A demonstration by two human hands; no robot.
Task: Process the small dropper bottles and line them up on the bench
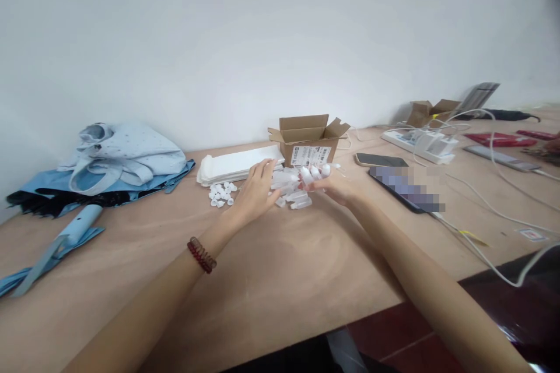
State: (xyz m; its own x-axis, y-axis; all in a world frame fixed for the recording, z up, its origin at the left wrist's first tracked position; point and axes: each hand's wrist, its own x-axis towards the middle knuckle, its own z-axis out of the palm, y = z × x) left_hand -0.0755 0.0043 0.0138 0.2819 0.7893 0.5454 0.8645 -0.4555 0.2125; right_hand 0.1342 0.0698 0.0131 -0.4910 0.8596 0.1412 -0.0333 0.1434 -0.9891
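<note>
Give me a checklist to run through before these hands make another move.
1. Left hand at the bottles: ok, beside the pile's left edge.
2. Right hand at the bottles: ok, on the right, beside several white-tipped ones.
3. Firm grip by either hand's fingers: cannot tell, the bottles overlap too much.
4. Loose clear bottles standing upright: not ok, some lie on their sides.
5. Small white pieces kept apart from the bottles: ok, clustered left of the left hand.
6. Cardboard box open: ok, its flaps stand up behind the bottles.
</note>
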